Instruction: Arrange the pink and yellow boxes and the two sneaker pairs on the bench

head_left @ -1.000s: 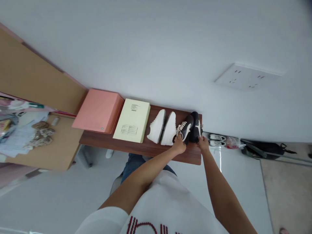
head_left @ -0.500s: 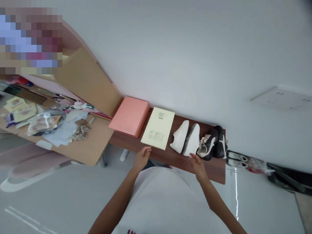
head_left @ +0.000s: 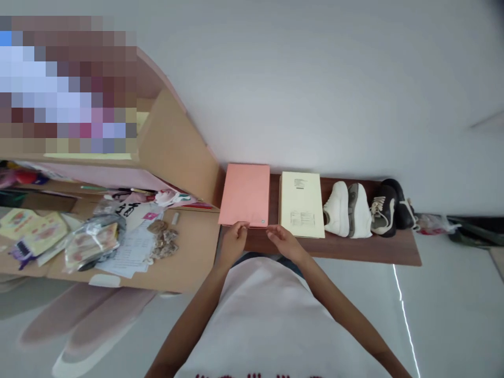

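A pink shoe box lies at the left end of a dark wooden bench. My left hand touches the box's near left corner, its fingers curled loosely. My right hand hovers open at the near right corner, fingers stretched toward the box. A pale yellow box with a printed label lies right of the pink one. Beyond it stand a pair of white sneakers and a pair of black and white sneakers.
A tan desk at the left carries papers, packets and small clutter. A tan board leans by the wall. Dark bags lie on the floor at the right. My white shirt fills the lower middle.
Both hands have left the black sneakers and moved left along the bench to the pink box. The view has swung left, showing more of the desk.
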`<state>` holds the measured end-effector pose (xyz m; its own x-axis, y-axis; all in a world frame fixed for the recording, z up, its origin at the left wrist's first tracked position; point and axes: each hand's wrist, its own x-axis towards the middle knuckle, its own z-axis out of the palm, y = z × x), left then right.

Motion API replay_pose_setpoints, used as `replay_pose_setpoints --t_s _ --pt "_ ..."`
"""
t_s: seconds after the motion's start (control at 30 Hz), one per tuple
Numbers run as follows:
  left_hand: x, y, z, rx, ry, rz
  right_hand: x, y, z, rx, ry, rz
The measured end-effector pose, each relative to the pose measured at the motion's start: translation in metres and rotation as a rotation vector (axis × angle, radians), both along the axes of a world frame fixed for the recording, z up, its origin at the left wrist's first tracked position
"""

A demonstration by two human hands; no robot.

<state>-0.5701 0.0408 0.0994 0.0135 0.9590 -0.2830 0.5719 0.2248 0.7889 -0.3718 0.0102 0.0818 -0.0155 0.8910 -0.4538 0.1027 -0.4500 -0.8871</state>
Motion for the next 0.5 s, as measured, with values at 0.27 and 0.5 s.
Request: replay_pose_setpoints --t_s 0.27,0.5 --pt "-0.059 0.032 -0.031 0.071 0.042 0.026 -0.022 0.012 -0.014 -0.138 -0.113 -0.272" --pt "-0.075 0.081 -0.06 -0.001 0.013 0.088 -0.024 0.046 -0.033 -0.179 -0.108 -0.281"
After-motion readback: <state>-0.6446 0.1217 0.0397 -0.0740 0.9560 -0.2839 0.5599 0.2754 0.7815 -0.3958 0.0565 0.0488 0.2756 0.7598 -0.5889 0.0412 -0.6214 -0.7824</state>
